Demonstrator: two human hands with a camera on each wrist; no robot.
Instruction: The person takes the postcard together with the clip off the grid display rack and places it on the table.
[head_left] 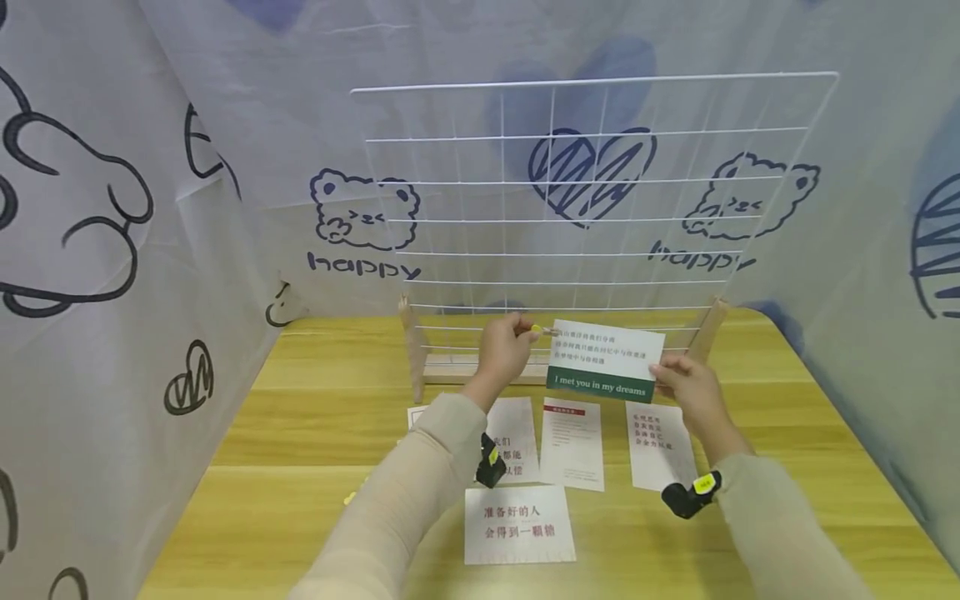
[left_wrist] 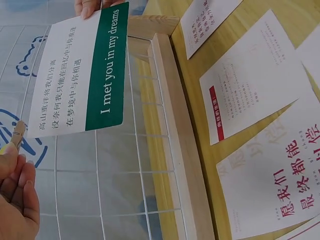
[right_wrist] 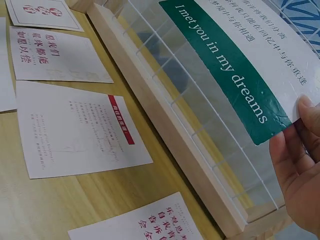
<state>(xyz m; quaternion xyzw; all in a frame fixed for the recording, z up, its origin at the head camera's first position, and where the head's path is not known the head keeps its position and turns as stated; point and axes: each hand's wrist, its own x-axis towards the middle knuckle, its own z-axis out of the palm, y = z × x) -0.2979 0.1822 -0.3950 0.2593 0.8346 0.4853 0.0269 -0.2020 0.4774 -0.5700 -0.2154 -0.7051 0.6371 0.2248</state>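
Observation:
In the head view my left hand (head_left: 504, 352) pinches a small wooden clothespin (head_left: 551, 332) with a yellow end. The clothespin's tip is right at the upper left corner of a white and green card (head_left: 606, 360) printed "I met you in my dreams". My right hand (head_left: 692, 393) holds that card by its lower right corner, thumb on the front and fingers behind, as the right wrist view shows. The card is held up in front of a white wire grid (head_left: 592, 82). The left wrist view shows the clothespin (left_wrist: 19, 134) beside the card's edge.
The grid stands on a wooden base (right_wrist: 165, 135) with upright side posts (head_left: 413, 350). Several printed cards lie on the wood-grain table (head_left: 300, 450), among them a red-lettered card (head_left: 519, 525) nearest me. A patterned cloth (head_left: 247, 167) hangs behind and at the sides.

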